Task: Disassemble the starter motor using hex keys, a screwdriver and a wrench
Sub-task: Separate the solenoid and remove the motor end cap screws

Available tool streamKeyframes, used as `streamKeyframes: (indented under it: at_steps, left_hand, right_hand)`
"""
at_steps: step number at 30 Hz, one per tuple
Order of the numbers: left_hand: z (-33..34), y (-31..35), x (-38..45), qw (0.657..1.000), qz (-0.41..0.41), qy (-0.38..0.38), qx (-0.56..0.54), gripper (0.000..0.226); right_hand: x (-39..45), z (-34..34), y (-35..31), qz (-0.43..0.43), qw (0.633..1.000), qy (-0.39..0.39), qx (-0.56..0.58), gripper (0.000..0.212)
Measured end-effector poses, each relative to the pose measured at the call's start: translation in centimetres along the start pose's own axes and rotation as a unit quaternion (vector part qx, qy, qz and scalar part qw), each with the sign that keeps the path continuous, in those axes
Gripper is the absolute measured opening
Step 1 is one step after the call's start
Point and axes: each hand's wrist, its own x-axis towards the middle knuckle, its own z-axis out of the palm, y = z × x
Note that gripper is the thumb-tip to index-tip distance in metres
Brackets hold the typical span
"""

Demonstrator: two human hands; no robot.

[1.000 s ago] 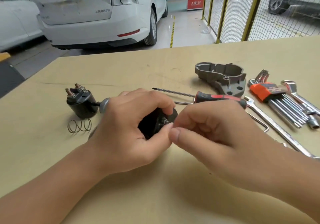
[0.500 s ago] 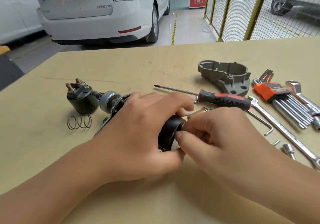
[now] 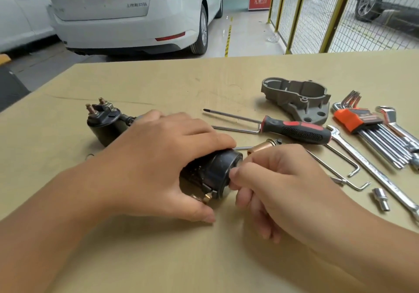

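Note:
The black starter motor body [image 3: 215,172] lies on its side on the table [image 3: 181,84]. My left hand [image 3: 158,163] grips it from above, fingers curled over the casing. My right hand [image 3: 278,186] pinches at the motor's black end cap with thumb and forefinger; what it pinches is hidden. The black solenoid [image 3: 104,122] with copper terminals sits at the left, behind my left hand. A grey aluminium housing [image 3: 297,100] lies at the back right. A copper-coloured sleeve [image 3: 260,147] lies just beyond my right hand.
A red-and-black screwdriver [image 3: 294,129] lies behind my hands. An orange-holdered hex key set [image 3: 367,125], loose hex keys [image 3: 340,163], a long wrench [image 3: 371,172] and a small socket [image 3: 381,198] lie at the right. White cars and a yellow fence stand beyond the table.
Both hands have shifted right and nearer with the motor body. More of the black end cap shows now. The spring by the solenoid is now mostly hidden by my left arm.

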Motion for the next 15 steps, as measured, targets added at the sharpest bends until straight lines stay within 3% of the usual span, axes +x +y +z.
streamKeyframes:
  at_steps: [2, 6, 15]
  left_hand:
    - [0.2, 0.0, 0.0, 1.0, 0.006, 0.01, 0.006, 0.091]
    - [0.2, 0.0, 0.2, 0.999, 0.015, 0.029, 0.013, 0.091]
    - [1.2, -1.1, 0.6, 0.998, 0.016, 0.057, 0.009, 0.098]
  right_hand:
    - [0.0, 0.0, 0.0, 0.011, 1.0, -0.02, 0.014, 0.027]
    - [0.1, 0.0, 0.2, -0.02, 1.0, -0.001, 0.003, 0.022]
    - [0.1, 0.1, 0.5, -0.163, 0.965, 0.076, -0.193, 0.032]
